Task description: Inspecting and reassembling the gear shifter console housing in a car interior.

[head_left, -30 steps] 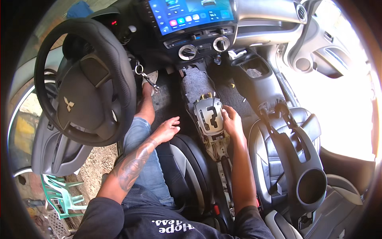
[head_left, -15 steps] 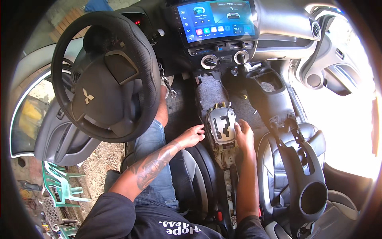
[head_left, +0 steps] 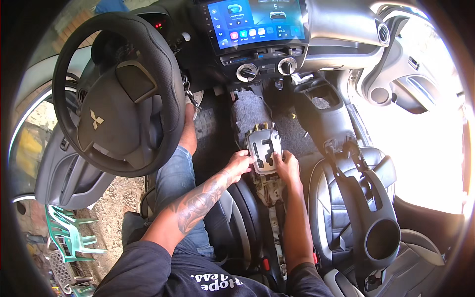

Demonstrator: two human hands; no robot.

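Between the two front seats, a silver gear shift panel (head_left: 259, 167) with a dark stepped slot sits on the exposed shifter base. No shift knob shows on it. My left hand (head_left: 239, 163) holds its left edge, with fingertips curled against the rim. On the opposite edge my right hand (head_left: 289, 167) grips the panel, its thumb lying on the top face and the other fingers out of sight down the side. Bare metal bracketry (head_left: 267, 189) shows just below the panel.
A long dark centre console trim (head_left: 363, 198) lies across the passenger seat (head_left: 324, 190). The steering wheel (head_left: 168, 74) stands at left, and a lit touchscreen (head_left: 257, 22) is on the dashboard ahead. Green plastic chairs (head_left: 69, 232) are outside at left.
Both hands have moved inward from beside the panel and now hold its two edges. The whole view has shifted slightly, so the cabin appears farther left and up.
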